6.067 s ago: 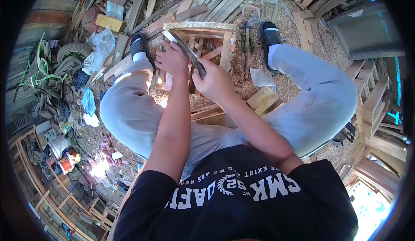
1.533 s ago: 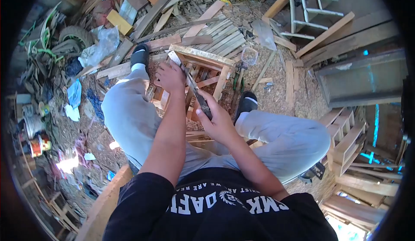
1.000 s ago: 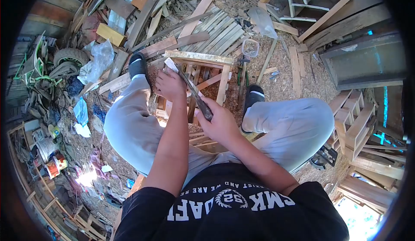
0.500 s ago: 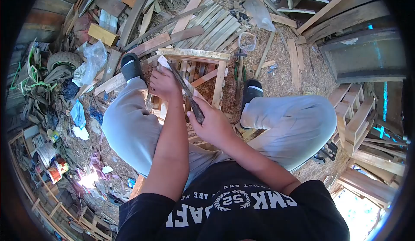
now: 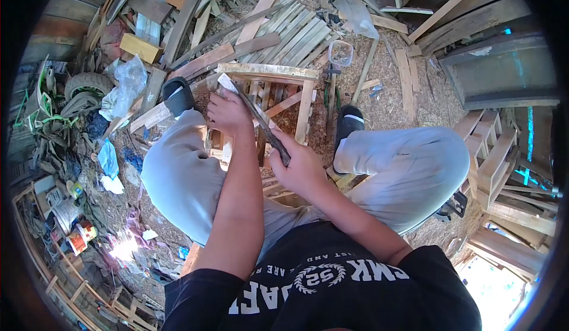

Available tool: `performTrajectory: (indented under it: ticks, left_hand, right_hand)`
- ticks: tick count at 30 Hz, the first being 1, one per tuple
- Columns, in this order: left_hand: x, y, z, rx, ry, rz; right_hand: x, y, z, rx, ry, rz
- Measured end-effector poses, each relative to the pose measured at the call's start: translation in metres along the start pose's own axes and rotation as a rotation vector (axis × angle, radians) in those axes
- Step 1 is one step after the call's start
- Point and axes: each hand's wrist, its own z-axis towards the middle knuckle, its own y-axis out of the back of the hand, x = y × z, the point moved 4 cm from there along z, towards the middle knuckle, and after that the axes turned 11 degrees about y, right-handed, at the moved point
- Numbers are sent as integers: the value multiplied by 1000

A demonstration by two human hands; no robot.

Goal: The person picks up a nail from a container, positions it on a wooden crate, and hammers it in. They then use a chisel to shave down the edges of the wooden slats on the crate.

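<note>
A long, narrow dark tool point(image 5: 265, 127) slants across the middle of the view. My right hand point(image 5: 298, 166) is closed round its lower end. At its upper end, my left hand point(image 5: 228, 114) has its fingers bent round a pale flat piece point(image 5: 225, 82), whose tip sticks out beyond them. Whether this piece is joined to the tool, I cannot tell. Below both hands stands a wooden frame point(image 5: 267, 72) with slats, between my feet. Parts of it are hidden by my forearms and legs.
Planks and a stack of thin slats point(image 5: 296, 34) lie beyond the frame. A clear plastic container point(image 5: 341, 53) sits near a hammer-like tool. Wooden frames point(image 5: 492, 159) stand at the right. Plastic bags, a small wheel point(image 5: 88, 85) and other clutter are at the left.
The view has shifted slightly. My right hand and the tool's lower end appear a little further right, and my left foot is tilted differently. Both hands keep their holds.
</note>
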Motion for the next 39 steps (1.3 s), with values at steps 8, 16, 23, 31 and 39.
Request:
performTrajectory:
  ticks: [8, 16, 23, 31, 39]
  left_hand:
    - [2, -1, 0, -8, -6, 6]
    - [2, -1, 0, -34, -4, 8]
    - [2, 5, -4, -8, -5, -21]
    - [2, -1, 0, -58, 0, -5]
    - [1, -3, 0, -54, -22, 23]
  right_hand:
    - [-4, 2, -9, -66, 32, 53]
    - [-8, 5, -10, -44, 31, 95]
    - [-15, -7, 16, -62, 59, 107]
    - [-12, -11, 23, -66, 45, 49]
    - [-7, -3, 19, -37, 5, 98]
